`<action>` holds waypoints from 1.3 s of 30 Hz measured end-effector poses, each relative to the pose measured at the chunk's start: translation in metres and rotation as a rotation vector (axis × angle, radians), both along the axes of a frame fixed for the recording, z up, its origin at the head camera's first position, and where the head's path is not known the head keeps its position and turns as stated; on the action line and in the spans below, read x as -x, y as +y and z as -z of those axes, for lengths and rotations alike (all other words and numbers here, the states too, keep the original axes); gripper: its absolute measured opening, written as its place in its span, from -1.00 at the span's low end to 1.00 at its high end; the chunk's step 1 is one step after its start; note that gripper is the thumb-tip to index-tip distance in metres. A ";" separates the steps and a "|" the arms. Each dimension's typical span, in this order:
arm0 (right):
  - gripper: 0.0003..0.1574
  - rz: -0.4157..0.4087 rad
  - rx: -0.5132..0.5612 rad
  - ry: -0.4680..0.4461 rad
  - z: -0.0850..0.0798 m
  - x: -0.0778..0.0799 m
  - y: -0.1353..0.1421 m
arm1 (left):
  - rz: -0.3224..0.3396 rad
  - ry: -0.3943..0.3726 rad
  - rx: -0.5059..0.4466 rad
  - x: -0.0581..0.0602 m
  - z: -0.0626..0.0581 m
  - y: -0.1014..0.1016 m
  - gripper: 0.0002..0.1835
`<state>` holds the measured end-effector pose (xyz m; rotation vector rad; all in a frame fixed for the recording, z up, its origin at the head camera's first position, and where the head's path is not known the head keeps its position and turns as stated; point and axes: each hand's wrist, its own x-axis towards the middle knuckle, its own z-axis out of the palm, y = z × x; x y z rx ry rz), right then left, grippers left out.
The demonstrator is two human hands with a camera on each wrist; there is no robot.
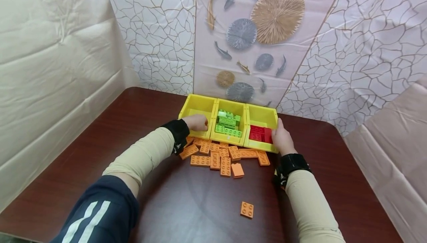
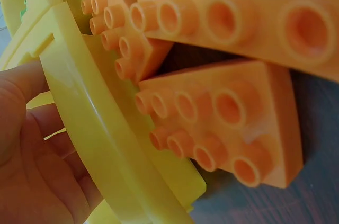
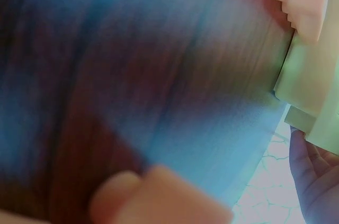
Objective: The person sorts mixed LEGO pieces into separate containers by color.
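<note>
The yellow box (image 1: pixel 261 146) stands on the table (image 1: pixel 186 206) toward its far side, between the two hands, with its long axis running from left to right and its right end slightly nearer to the person. The important relation, I judge, is that the two hands are at opposite ends of it. The right hand (image 1: pixel 282 139) is touching the right end and seems to grip its wall, the fingers bent around the rim. The left hand (image 1: pixel 198 122) is in the left compartment, with fingers bent behind the near wall; whether they pinch it, I cannot tell, because the fingertips are hidden.

In the middle compartment lie green blocks (image 1: pixel 228 130), in the right one red blocks (image 1: pixel 257 136). Along the near wall is a crowd of orange blocks (image 1: pixel 215 159), pointing in various directions, the leftmost of them close to the left wrist. One square block (image 1: pixel 247 210) lies apart, nearer to the person.

Something yellow and orange under the right wrist is mostly covered. The right wrist view is blurred, and its right edge cuts off the box.
</note>
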<state>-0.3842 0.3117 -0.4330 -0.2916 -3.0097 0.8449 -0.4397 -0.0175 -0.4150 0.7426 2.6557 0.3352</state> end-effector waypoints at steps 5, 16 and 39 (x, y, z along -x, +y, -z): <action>-0.22 0.002 0.004 -0.011 0.000 0.000 -0.001 | 0.010 0.012 0.000 -0.005 0.001 -0.004 -0.64; -0.23 0.007 0.019 -0.012 0.000 -0.002 0.000 | 0.073 0.070 -0.017 -0.013 0.001 -0.009 -0.61; -0.23 -0.017 -0.004 -0.020 -0.003 -0.002 -0.002 | 0.301 0.580 0.027 -0.102 0.020 -0.063 -0.87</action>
